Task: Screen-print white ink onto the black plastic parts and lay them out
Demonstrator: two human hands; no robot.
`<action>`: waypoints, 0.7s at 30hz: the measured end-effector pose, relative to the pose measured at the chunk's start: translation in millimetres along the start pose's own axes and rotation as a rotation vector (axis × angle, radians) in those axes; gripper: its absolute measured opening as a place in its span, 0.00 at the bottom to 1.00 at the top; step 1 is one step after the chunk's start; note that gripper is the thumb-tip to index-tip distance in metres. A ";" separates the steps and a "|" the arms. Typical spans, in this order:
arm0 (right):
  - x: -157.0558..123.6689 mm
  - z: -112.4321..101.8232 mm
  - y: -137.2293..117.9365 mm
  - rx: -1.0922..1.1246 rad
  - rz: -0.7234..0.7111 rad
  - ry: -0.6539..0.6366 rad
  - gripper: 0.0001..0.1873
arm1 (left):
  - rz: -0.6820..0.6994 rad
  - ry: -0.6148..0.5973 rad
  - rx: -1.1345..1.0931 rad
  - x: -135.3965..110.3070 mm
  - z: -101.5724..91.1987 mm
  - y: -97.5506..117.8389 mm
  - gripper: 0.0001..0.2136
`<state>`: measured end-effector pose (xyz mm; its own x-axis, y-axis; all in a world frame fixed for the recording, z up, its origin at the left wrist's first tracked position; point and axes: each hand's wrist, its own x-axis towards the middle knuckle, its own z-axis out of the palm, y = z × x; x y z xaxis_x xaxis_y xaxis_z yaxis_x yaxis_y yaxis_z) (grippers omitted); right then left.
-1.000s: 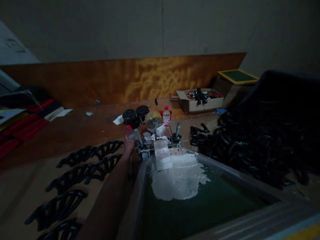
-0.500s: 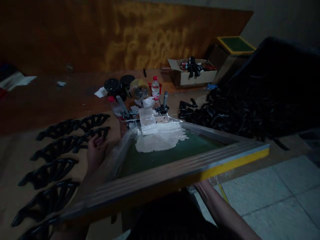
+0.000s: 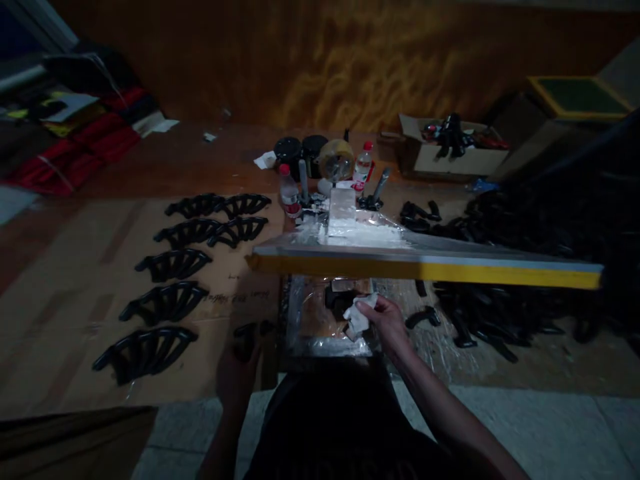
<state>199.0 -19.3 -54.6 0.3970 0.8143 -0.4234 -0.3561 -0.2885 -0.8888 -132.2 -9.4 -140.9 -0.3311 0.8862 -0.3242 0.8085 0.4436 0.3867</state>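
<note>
My right hand (image 3: 391,327) pinches a crumpled white tissue (image 3: 361,316) over a plastic-wrapped base board (image 3: 323,347). A dark piece (image 3: 336,298) sits on that board beside the tissue. Lower left, my left hand (image 3: 236,377) is closed around a black curved plastic piece (image 3: 245,339), partly lost in shadow. Above the board, a screen printing frame (image 3: 425,269) is raised, its yellow front edge facing me. White ink (image 3: 370,231) and an upright pale block (image 3: 343,207) show behind that edge; most of the mesh is hidden.
Rows of nested black curved pieces (image 3: 150,353) lie on cardboard at left. Loose black pieces (image 3: 480,313) are heaped at right. Behind the frame stand two red-capped bottles (image 3: 363,163), tape (image 3: 336,160) and black tubs (image 3: 287,152). An open carton (image 3: 455,160) sits back right.
My view has swung left, and the frame now appears edge-on. My left hand has come from the rows toward me with a black piece. My right hand, mostly hidden before, now shows with the tissue.
</note>
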 end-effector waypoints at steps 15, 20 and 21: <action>2.0 13.3 23.3 -0.701 -0.486 -0.121 0.13 | 0.777 -0.020 -0.167 -33.1 18.6 54.9 0.13; 2.6 36.9 37.2 -0.962 -0.932 -0.285 0.17 | 0.844 -0.006 -0.038 -33.5 25.1 60.4 0.14; 3.3 41.5 41.6 -0.997 -0.976 -0.311 0.18 | 0.853 -0.005 -0.025 -33.1 24.1 60.8 0.14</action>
<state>150.4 -7.7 -85.6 -0.1127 0.9269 0.3580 0.7319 0.3211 -0.6010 -60.4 -15.0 -127.4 0.3887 0.9176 0.0833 0.7693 -0.3729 0.5187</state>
